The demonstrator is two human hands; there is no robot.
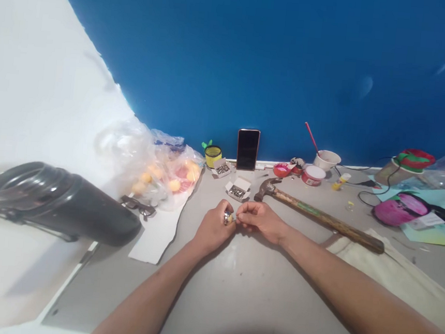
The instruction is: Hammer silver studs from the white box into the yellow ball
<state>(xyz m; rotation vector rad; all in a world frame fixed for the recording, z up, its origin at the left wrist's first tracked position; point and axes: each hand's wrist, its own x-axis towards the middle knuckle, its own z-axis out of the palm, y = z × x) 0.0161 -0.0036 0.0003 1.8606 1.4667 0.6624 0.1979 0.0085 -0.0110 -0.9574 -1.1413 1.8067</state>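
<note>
My left hand point(215, 226) is closed around a small shiny silver piece point(227, 218), with a bit of yellow beside it. I cannot make out its exact kind. Close against it, my right hand point(259, 220) pinches thumb and fingers together; whatever is between those fingertips is too small to name. Just beyond the hands stands an open small white box point(238, 192) of shiny metal bits, with a second such box point(221, 168) behind it. A claw hammer point(312, 208) with a worn wooden handle lies to the right of the boxes.
A big dark bottle point(67, 200) leans in from the left, near folded glasses point(139, 206) and plastic bags point(167, 170). A phone point(248, 149) stands against the blue wall. Along the back are a white cup point(327, 159) and a glue stick point(341, 181). A pink pouch point(400, 207) lies right.
</note>
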